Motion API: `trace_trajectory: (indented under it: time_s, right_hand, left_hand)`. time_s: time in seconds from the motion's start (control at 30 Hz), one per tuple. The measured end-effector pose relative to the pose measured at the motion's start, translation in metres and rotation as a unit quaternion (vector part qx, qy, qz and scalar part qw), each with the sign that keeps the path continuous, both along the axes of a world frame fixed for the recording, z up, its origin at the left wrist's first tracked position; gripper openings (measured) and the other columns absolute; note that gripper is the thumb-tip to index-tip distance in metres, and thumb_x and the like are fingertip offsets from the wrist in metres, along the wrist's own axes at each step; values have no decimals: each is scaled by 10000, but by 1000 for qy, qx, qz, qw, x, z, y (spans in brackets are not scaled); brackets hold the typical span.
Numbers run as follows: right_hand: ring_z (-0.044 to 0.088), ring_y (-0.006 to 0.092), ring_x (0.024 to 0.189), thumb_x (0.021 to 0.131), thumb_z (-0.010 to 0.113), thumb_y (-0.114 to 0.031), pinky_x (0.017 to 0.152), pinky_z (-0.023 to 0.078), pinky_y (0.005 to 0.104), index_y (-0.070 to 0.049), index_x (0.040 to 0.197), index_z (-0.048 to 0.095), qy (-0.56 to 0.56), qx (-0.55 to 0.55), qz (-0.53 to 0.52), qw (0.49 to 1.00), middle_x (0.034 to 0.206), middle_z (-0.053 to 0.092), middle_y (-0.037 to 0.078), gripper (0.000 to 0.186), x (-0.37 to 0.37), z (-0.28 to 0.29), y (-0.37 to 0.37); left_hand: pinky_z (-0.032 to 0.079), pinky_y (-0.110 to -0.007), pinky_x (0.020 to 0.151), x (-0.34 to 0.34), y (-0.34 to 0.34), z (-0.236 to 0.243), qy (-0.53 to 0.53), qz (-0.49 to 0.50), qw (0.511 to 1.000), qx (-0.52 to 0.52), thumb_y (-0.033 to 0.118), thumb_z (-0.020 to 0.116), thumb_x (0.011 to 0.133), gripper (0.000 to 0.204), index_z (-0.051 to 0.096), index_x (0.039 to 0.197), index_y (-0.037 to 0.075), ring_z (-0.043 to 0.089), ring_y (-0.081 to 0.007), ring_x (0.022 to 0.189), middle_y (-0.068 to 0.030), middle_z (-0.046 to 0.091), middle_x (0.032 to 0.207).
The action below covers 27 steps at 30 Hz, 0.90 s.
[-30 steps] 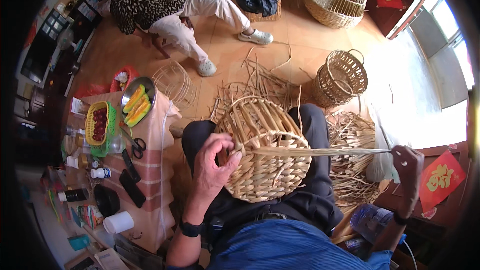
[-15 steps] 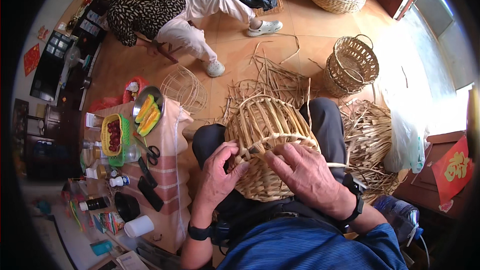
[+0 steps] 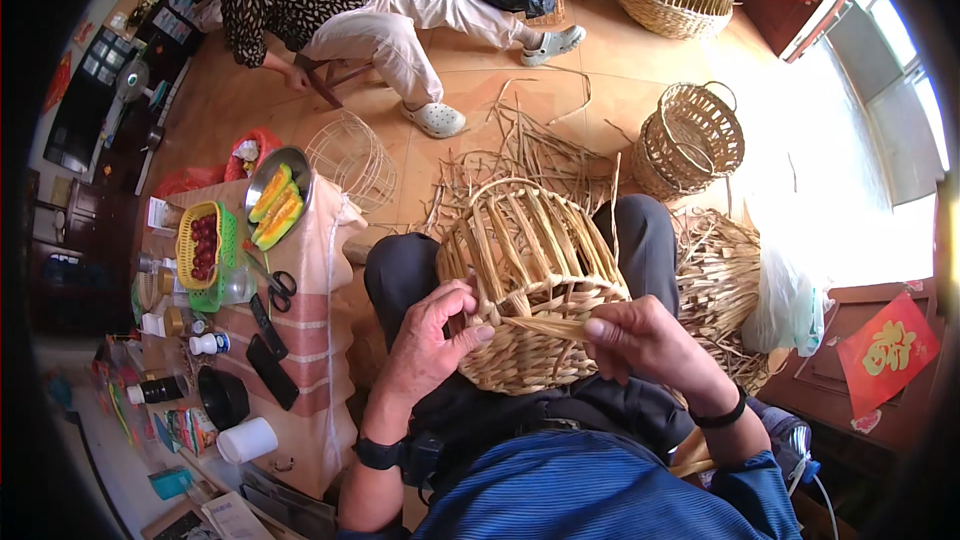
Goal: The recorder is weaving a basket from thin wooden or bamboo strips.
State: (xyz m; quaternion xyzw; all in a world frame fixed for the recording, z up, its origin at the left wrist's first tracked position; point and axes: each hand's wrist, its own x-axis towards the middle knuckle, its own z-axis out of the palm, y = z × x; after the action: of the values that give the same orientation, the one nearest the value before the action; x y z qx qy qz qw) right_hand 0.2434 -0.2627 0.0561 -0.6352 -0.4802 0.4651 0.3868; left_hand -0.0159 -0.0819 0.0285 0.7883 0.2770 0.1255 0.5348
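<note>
A part-woven straw basket (image 3: 520, 365) rests in my lap between my knees. Its lower wall is tightly woven, and open upright strands (image 3: 530, 225) rise to a rim on the far side. My left hand (image 3: 437, 335) pinches the weave at the basket's left edge, thumb and fingers closed. With thumb and forefinger, my right hand (image 3: 635, 338) grips a flat straw strand (image 3: 545, 326) that stretches from near my left fingers across the front of the wall. The strand's right end is hidden in my right hand.
Loose straw (image 3: 525, 155) litters the floor beyond my knees, with a bundle of straw (image 3: 715, 285) to my right. Finished-looking baskets (image 3: 690, 135) stand farther off. On the left, a cloth-covered table (image 3: 315, 340) holds scissors (image 3: 282, 290), a cleaver (image 3: 272, 370) and fruit. A person (image 3: 300, 0) sits at the far left.
My right hand has moved right, away from the weave, drawing the strand out straight. My left hand stays at the basket's edge. The seated person's legs have shifted.
</note>
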Motion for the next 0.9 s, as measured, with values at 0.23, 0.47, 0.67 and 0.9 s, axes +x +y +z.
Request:
trace_trajectory:
  time_s: [0.23, 0.47, 0.67, 0.9]
  right_hand:
    - [463, 96, 456, 1186, 554, -376, 481, 374, 233, -42, 929, 671, 530, -80, -106, 838, 604, 541, -7, 437, -3, -20, -1]
    - [407, 2, 604, 1069, 789, -298, 536, 312, 215, -61, 1066, 705, 485, -12, -138, 864, 725, 539, -93, 252, -7, -20, 4]
    - [510, 44, 634, 1067, 792, -267, 571, 423, 264, -43, 1062, 703, 141, 41, -198, 969, 713, 634, -13, 241, -15, -11, 14]
    - [699, 406, 678, 951, 829, -139, 575, 520, 453, -36, 893, 636, -205, 132, -182, 952, 722, 684, 164, 226, -21, -14, 21]
  left_hand:
    - [494, -338, 839, 5, 15, -6, -35, -53, 998, 11, 195, 828, 971, 320, 570, 976, 6, 540, -214, 864, -68, 529, 952]
    - [532, -415, 1050, 16, 13, 31, 7, 11, 980, 198, 337, 872, 934, 459, 680, 1191, 10, 668, -332, 1198, -144, 696, 1221]
    - [547, -433, 996, 56, -1, 42, -7, -45, 972, 230, 186, 938, 837, 462, 700, 1206, 41, 662, -306, 1148, -99, 655, 1280]
    - [514, -326, 832, 70, 3, 20, -45, -6, 993, 108, 63, 873, 852, 300, 662, 1062, 28, 602, -203, 908, -75, 616, 1110]
